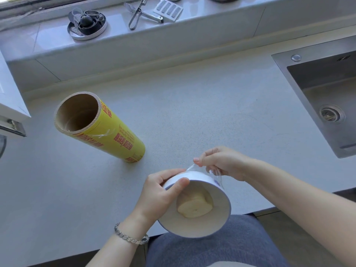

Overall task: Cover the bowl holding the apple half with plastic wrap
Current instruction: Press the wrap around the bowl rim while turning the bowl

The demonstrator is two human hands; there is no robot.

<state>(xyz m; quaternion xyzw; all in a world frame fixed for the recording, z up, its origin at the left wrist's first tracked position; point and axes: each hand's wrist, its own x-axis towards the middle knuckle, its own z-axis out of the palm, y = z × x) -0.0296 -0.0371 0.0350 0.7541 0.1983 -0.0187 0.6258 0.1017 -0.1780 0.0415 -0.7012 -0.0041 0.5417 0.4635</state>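
Note:
A white bowl (200, 225) is held tilted toward me above the counter's front edge. An apple half (195, 206) lies inside it, cut face showing. My left hand (159, 193) grips the bowl's far left rim, thumb over the edge. My right hand (223, 162) pinches a clear piece of plastic wrap (216, 174) against the bowl's far outer wall. The yellow plastic wrap roll (107, 132) stands on the counter to the left, apart from both hands, a loose film edge on its side.
A steel sink (327, 93) is set into the counter (192, 112) at the right. On the raised ledge behind sit a round metal tin (86, 24) with small items, tongs (138, 14) and a grater (168, 10). A white appliance edge (11, 105) is at the far left.

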